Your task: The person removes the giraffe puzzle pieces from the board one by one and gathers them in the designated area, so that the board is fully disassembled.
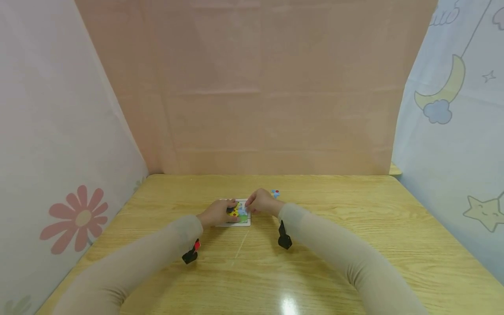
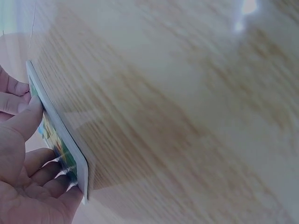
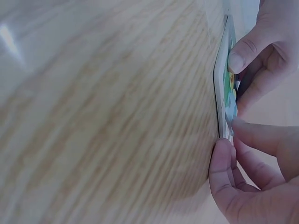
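Note:
A small jigsaw board [image 1: 232,225] with a white frame lies on the table. Its picture shows yellow with red spots, green and light blue. My left hand [image 1: 215,213] rests across the board from the left, thumb on the near part and fingers farther back, touching the picture. At the board's right edge, my right hand [image 1: 263,202] pinches a light blue puzzle piece [image 3: 231,116] between thumb and fingers. The hand hides much of that piece. In the left wrist view, the left fingertips [image 2: 53,175] lie on the picture near the frame.
A loose blue puzzle piece [image 1: 275,193] with a red spot lies on the table just beyond the right hand. The wooden table [image 1: 354,205] is bounded by a plain backdrop [image 1: 260,87] behind and patterned cloth sheets [image 1: 82,218] on both sides.

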`<state>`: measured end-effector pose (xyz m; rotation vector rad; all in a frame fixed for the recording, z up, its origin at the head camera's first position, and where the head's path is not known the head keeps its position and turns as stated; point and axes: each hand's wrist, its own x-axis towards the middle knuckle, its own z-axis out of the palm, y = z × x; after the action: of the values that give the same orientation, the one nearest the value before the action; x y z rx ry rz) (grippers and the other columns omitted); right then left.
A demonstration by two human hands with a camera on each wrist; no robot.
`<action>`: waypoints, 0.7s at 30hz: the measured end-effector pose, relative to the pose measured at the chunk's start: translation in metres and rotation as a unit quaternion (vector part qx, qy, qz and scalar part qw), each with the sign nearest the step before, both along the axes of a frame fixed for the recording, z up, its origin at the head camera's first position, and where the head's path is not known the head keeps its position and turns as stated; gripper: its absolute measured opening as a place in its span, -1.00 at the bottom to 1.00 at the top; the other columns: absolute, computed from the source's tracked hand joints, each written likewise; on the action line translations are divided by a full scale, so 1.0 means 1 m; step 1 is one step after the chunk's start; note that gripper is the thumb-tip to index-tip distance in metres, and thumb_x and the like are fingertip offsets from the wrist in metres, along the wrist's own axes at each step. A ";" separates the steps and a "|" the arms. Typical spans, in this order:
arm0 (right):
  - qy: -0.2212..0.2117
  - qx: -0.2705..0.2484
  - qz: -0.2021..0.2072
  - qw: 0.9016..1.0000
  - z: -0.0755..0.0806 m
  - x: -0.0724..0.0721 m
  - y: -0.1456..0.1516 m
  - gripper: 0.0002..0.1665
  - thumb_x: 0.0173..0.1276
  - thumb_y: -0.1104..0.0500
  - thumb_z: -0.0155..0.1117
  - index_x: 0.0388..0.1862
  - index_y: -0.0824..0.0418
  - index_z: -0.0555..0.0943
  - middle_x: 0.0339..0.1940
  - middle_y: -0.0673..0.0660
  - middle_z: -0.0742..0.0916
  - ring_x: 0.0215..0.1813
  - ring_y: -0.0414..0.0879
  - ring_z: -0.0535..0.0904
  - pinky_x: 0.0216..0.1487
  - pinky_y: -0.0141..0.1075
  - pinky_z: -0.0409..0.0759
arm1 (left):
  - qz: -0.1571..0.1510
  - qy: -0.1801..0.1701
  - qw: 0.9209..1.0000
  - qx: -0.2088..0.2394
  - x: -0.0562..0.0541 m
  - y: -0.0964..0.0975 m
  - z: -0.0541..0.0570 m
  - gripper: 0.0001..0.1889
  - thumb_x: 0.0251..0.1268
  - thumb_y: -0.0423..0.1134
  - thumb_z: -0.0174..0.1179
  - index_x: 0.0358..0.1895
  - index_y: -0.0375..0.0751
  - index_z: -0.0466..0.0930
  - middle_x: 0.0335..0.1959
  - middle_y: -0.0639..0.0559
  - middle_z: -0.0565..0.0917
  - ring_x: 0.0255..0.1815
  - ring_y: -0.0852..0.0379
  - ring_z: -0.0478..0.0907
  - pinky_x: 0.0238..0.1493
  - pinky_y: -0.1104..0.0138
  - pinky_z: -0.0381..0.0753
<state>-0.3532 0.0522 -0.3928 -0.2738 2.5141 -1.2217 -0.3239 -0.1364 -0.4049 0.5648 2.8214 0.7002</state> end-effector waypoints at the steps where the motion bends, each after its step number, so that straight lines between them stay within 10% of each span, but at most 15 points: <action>1: 0.001 -0.004 -0.001 1.000 0.000 -0.001 0.000 -0.95 0.21 0.33 0.40 -0.33 0.29 0.71 -0.31 0.11 0.72 -0.41 -0.15 0.59 -0.35 -0.37 0.63 | 0.001 0.000 1.000 -0.001 0.001 0.000 0.001 -0.28 0.18 -0.05 0.35 0.37 -0.29 0.35 0.44 -0.15 0.30 0.49 -0.15 0.19 0.46 0.02 0.19; 21: 0.030 -0.032 0.013 0.999 0.006 0.008 0.003 -0.91 0.29 0.36 0.29 -0.27 0.35 0.72 -0.47 0.16 0.73 -0.49 -0.15 0.57 -0.34 -0.32 0.67 | -0.002 -0.003 1.000 0.003 0.006 0.003 0.006 -0.30 0.20 -0.09 0.34 0.37 -0.31 0.34 0.44 -0.16 0.30 0.49 -0.17 0.18 0.46 0.01 0.19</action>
<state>-0.3455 0.0552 -0.3863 -0.3620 2.5168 -1.3031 -0.3178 -0.1336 -0.3987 0.5692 2.8134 0.7080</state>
